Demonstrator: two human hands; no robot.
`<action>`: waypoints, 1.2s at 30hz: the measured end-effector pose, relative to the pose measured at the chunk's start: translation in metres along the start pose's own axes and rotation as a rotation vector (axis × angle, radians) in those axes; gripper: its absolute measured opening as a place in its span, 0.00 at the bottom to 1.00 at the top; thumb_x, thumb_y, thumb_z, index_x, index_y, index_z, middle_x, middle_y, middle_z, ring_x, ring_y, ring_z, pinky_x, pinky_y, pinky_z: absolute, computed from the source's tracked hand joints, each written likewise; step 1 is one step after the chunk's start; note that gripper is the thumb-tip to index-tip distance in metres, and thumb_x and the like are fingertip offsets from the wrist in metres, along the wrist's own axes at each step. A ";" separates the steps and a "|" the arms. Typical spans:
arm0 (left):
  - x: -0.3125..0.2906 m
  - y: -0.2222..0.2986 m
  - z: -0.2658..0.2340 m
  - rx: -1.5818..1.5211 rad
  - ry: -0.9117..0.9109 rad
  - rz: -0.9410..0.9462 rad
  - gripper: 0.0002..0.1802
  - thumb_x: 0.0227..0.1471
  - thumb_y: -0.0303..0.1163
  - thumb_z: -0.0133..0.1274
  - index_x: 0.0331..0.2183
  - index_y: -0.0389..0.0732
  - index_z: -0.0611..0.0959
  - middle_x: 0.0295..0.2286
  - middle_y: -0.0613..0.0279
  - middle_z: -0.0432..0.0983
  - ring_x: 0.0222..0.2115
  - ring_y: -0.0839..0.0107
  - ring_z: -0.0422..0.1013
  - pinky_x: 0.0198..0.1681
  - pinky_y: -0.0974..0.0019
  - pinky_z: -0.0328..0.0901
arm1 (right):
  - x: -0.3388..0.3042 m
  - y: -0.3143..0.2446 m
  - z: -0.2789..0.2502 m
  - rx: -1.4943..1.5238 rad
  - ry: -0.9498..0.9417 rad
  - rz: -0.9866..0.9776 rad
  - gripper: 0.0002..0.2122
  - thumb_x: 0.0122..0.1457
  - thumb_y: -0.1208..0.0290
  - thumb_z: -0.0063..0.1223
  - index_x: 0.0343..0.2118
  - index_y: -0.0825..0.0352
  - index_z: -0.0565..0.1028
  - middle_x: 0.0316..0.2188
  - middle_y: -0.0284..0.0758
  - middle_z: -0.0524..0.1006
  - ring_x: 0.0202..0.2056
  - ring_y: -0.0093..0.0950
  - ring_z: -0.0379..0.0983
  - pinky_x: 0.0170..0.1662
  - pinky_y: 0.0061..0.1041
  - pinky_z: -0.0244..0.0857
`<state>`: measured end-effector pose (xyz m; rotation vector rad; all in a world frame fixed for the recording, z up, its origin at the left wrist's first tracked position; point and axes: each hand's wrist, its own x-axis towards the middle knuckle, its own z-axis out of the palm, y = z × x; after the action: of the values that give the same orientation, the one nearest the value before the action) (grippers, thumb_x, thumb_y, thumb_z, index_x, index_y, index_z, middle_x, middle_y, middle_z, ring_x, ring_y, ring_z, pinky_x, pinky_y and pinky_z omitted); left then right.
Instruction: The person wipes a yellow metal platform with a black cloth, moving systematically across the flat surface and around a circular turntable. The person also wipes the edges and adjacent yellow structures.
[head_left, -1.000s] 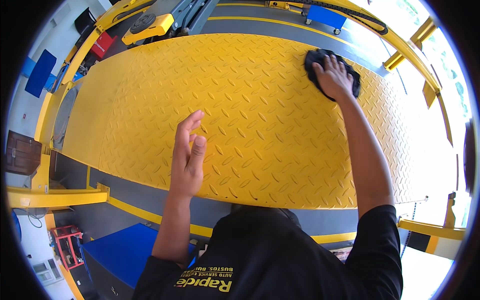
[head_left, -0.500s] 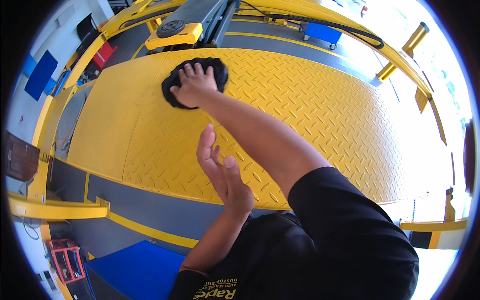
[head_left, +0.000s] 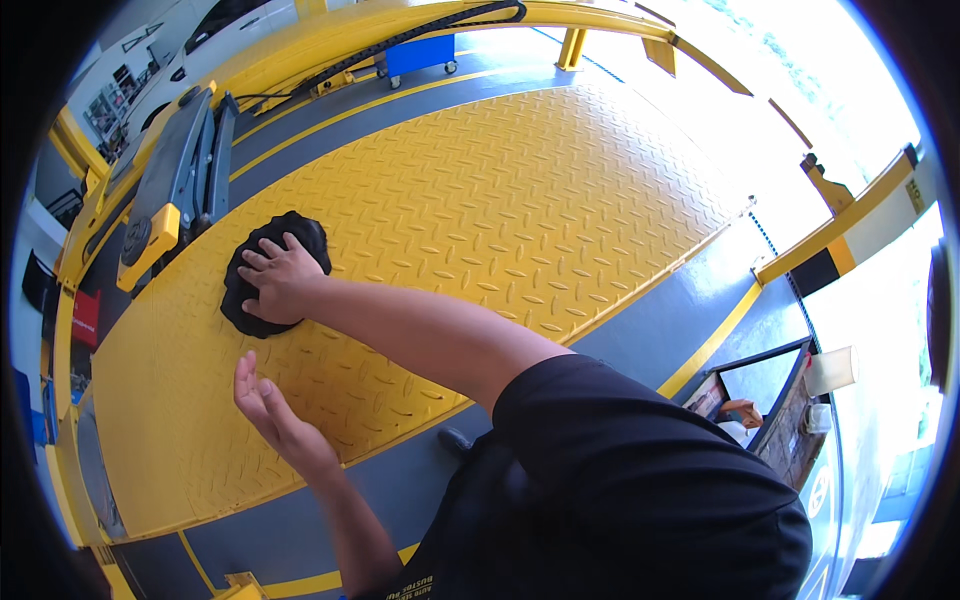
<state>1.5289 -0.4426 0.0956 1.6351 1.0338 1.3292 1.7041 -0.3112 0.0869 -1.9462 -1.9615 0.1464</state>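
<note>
My right hand lies flat with spread fingers on a bunched black cloth, pressing it against a yellow metal ramp platform. The platform has a raised tread pattern over most of its surface and a smoother stretch at the left. The cloth sits toward the platform's far left part, its middle hidden under my palm. Nearer to me, my left hand is raised above the platform's near side, fingers extended and holding nothing.
Beyond the platform at the left stands a grey lift arm with a yellow end block. A blue wheeled cart is at the back. Yellow rails and posts surround the platform. At the lower right, a cart carries containers. A shoe shows by the near edge.
The view has turned toward the right, bringing the cart with containers into sight. My right hand stays on the cloth, now a little farther from the platform's far edge. My left hand remains raised.
</note>
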 end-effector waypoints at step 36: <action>0.004 -0.028 0.009 0.637 -0.111 0.264 0.35 0.75 0.55 0.49 0.68 0.39 0.71 0.63 0.48 0.73 0.65 0.47 0.65 0.70 0.46 0.57 | -0.456 0.467 -0.255 -0.418 0.051 1.135 0.38 0.75 0.34 0.28 0.81 0.50 0.51 0.83 0.30 0.46 0.82 0.38 0.41 0.79 0.57 0.39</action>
<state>1.5348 -0.4288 0.0700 2.3563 1.2889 1.1096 2.2177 -0.7878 0.0839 -3.0589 -0.6562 -0.0351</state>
